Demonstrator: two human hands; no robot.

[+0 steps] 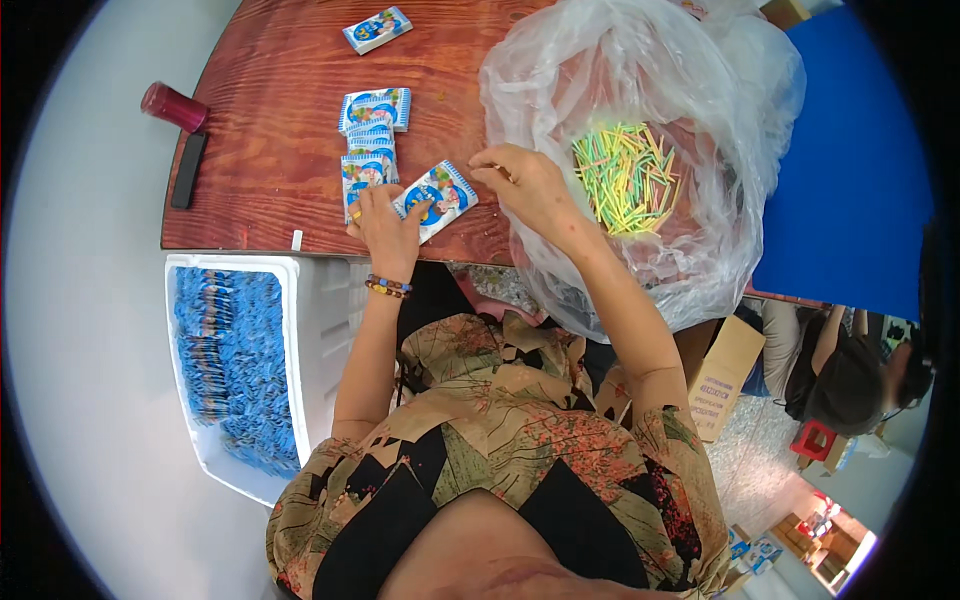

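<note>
My left hand [388, 232] rests at the table's near edge, its thumb pressed on a small white and blue packet [449, 196] that lies tilted to the right. Its other fingers reach onto a row of overlapping similar packets [370, 143]. Just right of the tilted packet, my right hand [532, 190] is raised with its fingertips pinched together; whatever they hold is too small to make out. Beside that hand, a heap of thin yellow, green and pinkish sticks [627, 180] lies in a large clear plastic bag [540, 75], spread wide at the top.
A separate packet [378, 31] lies farther back on the reddish wooden table [270, 120]. At the left edge are a dark red cylinder [175, 106] and a black bar [188, 170]. A white foam box [292, 350] full of blue packets stands below left. Right are a blue panel [850, 170] and a cardboard box [727, 380].
</note>
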